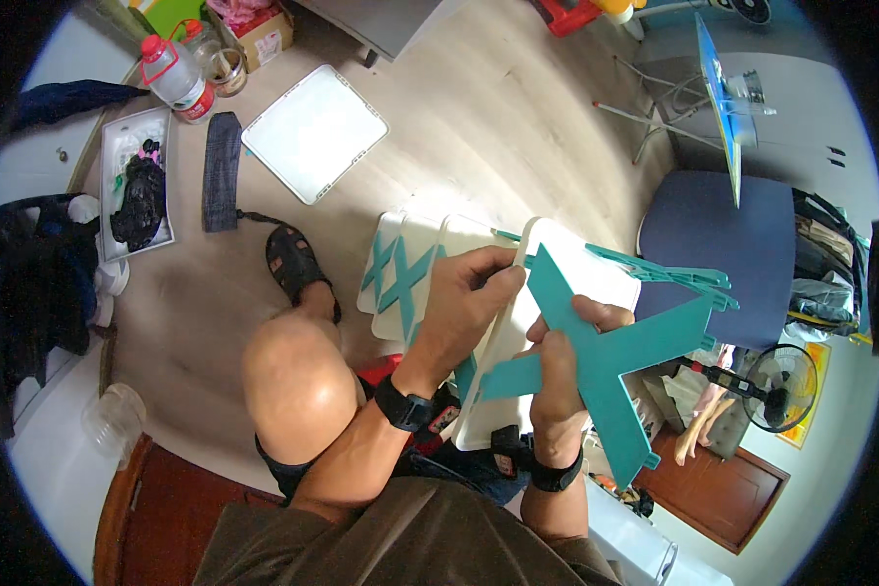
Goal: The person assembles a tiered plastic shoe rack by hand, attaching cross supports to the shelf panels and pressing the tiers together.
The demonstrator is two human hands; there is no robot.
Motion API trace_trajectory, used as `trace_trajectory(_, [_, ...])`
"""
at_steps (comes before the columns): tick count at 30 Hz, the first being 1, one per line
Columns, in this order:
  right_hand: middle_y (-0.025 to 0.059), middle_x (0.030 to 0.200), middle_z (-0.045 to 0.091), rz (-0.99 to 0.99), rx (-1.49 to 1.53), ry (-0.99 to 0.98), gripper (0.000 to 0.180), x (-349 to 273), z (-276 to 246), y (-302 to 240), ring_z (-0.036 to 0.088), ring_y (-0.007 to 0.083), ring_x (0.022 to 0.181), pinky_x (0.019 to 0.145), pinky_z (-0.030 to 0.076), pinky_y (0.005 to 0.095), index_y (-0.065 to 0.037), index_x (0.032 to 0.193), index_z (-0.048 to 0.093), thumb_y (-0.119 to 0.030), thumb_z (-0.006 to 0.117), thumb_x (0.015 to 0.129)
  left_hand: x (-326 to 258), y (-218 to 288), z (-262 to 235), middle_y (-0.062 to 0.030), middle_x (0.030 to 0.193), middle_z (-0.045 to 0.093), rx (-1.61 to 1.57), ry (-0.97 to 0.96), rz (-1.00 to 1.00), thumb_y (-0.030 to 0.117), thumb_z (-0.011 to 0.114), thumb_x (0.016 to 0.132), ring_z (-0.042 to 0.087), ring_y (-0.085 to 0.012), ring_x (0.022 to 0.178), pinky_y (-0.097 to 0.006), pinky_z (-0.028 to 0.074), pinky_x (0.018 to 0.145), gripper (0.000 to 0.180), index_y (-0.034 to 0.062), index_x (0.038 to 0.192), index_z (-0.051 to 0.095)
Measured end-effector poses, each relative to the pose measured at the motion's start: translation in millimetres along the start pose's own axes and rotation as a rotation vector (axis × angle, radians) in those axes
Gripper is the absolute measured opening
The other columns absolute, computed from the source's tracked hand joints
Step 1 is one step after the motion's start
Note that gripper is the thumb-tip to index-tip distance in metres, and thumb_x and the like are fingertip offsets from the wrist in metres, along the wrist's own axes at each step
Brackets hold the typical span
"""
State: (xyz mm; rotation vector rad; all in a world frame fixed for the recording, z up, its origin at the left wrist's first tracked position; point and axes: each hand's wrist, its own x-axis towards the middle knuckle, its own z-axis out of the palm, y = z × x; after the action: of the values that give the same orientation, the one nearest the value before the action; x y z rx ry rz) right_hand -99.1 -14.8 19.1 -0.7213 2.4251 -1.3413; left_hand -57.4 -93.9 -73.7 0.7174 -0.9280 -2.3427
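Above a pale wooden floor (479,127), I saw the right hand's (557,361) fingers pinching a teal X-shaped plastic brace (606,356), while the left hand (459,303) clamped a white plastic panel's (586,269) edge. I judged steady, square alignment mattered. More panels (400,264) lay below.

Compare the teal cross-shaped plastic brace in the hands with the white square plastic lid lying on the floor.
The teal cross-shaped plastic brace is an X of narrow arms with gaps between; the white square plastic lid is one solid panel with rounded corners. The brace is held up by the right hand, against a white panel gripped by the left hand; the lid lies flat, untouched, on the wooden floor. Both look like flat, rigid plastic.
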Motion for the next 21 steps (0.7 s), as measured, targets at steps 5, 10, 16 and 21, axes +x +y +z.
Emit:
trace_trajectory(5, [0.0142,0.079,0.058,0.05,0.029,0.006,0.029,-1.8,0.8,-0.8,0.059,0.0194,0.069,0.061,0.048,0.0322,-0.002,0.105,0.041,0.006,0.047,0.077,2.9,-7.1,-0.5,-0.0003,0.084,0.065,-0.096,-0.01,0.066,0.014,0.06,0.086,0.056,-0.0068,0.076,-0.023,0.046,0.069,0.022,-0.0021,0.098,0.068])
trace_trajectory(10, [0.0145,0.079,0.058,0.082,0.016,-0.008,0.028,-3.9,-0.9,-3.8,0.059,0.0194,0.069,0.062,0.049,0.0328,-0.002,0.105,0.042,0.005,0.048,0.078,2.6,-3.2,-1.1,-0.0007,0.085,0.065,-0.087,-0.031,0.059,0.015,0.059,0.087,0.056,-0.0065,0.076,-0.022,0.045,0.068,0.023,-0.0024,0.098,0.067])
trace_trajectory(16, [0.0141,0.08,0.058,0.001,0.069,-0.037,0.028,-5.3,-1.8,3.4,0.059,0.0192,0.072,0.063,0.049,0.0334,-0.001,0.105,0.043,0.006,0.047,0.079,1.7,-3.0,-2.2,-0.0014,0.084,0.065,-0.096,-0.019,0.014,0.016,0.058,0.086,0.056,-0.0075,0.075,-0.022,0.045,0.067,0.024,-0.0025,0.099,0.066])
trace_trajectory(21, [0.0153,0.083,0.059,0.039,0.186,-0.057,0.032,-8.4,-15.4,8.0,0.06,0.0189,0.073,0.063,0.049,0.0317,-0.001,0.111,0.043,-0.002,0.054,0.08,0.1,2.0,-0.7,-0.0027,0.086,0.065,-0.045,-0.022,-0.017,0.016,0.057,0.086,0.057,-0.0093,0.076,-0.024,0.045,0.071,0.026,-0.0027,0.101,0.066])
